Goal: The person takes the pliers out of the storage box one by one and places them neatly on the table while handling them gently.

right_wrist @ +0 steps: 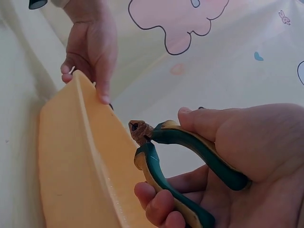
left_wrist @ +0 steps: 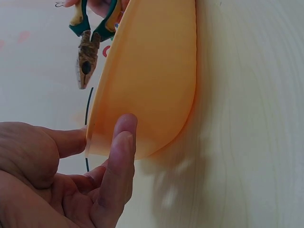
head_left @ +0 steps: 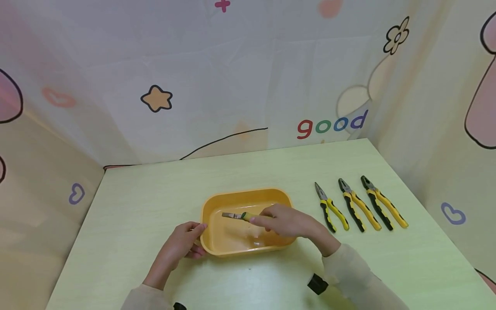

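Note:
Over the yellow-orange plastic tub, my right hand grips a pair of pliers by its green and yellow handles. The brown, rusty-looking jaws point left across the tub, and the handles stand spread apart in the right wrist view. My left hand pinches the tub's left end, with the thumb on the rim and the fingers against the outer wall. In the left wrist view the pliers' head hangs just past the rim.
Right of the tub lie three yellow and black pliers in a row: slim-nosed pliers, middle pliers and right-hand pliers. The pale table meets printed cloth walls at the back and sides.

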`<state>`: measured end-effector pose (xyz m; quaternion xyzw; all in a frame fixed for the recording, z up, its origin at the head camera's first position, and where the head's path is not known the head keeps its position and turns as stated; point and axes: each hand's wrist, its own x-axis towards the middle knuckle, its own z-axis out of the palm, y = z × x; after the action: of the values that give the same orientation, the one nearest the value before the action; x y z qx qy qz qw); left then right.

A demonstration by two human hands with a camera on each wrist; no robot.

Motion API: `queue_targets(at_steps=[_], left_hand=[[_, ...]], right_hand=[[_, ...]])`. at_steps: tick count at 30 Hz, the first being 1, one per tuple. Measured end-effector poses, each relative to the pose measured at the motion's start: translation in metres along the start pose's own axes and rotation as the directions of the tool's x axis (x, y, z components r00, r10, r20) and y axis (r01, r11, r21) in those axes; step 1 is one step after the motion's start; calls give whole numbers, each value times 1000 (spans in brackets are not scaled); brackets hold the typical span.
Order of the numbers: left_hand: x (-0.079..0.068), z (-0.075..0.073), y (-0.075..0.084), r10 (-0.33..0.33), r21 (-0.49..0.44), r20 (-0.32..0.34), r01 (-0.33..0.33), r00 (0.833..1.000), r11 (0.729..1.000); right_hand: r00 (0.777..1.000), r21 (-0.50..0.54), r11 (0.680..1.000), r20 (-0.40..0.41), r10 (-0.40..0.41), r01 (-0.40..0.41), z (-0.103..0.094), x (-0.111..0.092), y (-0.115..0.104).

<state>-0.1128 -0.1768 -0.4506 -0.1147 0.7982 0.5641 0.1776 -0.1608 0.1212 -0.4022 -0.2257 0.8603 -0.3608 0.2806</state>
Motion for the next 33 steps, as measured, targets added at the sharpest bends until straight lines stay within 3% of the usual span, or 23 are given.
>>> queue_targets(at_steps=[11, 33], left_hand=[[1, -1, 0, -2, 4, -6, 2, 1000, 1000], [0, 0, 0, -2, -2, -4, 2, 1000, 1000]], right_hand=[[999, 6, 999, -6, -49, 49, -9, -10, -10], [998, -5, 999, -43, -53, 53, -29, -24, -27]])
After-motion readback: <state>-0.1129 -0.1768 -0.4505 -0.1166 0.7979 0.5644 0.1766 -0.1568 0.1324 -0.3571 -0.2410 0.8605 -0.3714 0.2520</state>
